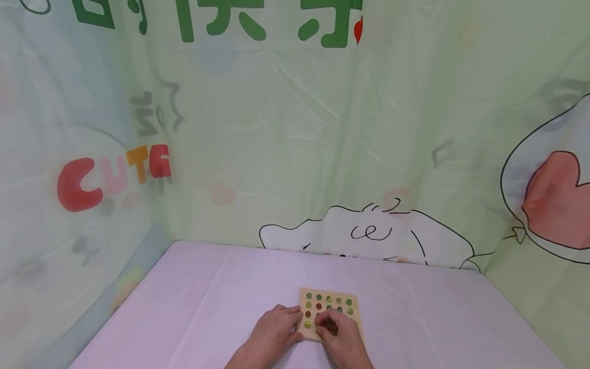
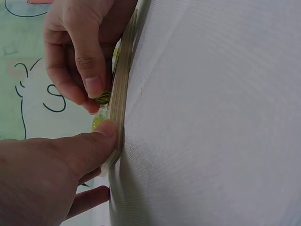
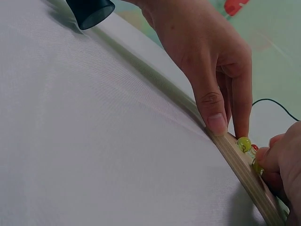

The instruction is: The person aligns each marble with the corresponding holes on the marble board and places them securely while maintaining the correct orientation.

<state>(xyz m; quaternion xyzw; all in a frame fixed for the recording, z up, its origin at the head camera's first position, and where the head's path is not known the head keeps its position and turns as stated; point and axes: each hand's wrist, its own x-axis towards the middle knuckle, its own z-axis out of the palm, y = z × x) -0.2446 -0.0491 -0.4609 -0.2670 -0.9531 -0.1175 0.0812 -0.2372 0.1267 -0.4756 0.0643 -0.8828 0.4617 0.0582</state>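
A square wooden board [image 1: 313,333] with rows of round hollows lies on the table, holding several glass marbles in green, yellow and reddish-brown. My left hand [image 1: 275,330] holds the board by its near left corner, the thumb on the near edge and the fingers along the left side. Over the near part of the board, my right hand [image 1: 341,335] pinches a yellow-green marble [image 2: 103,98] between thumb and fingers, low against the surface. Beside it, another yellow-green marble [image 3: 243,144] sits near the left corner. The right hand hides part of the board in the head view.
A pale cloth [image 1: 221,307] covers the table. Printed curtains [image 1: 258,143] hang behind and at both sides. A dark cylindrical object [image 3: 93,14] shows at the top of the right wrist view, beside the left forearm.
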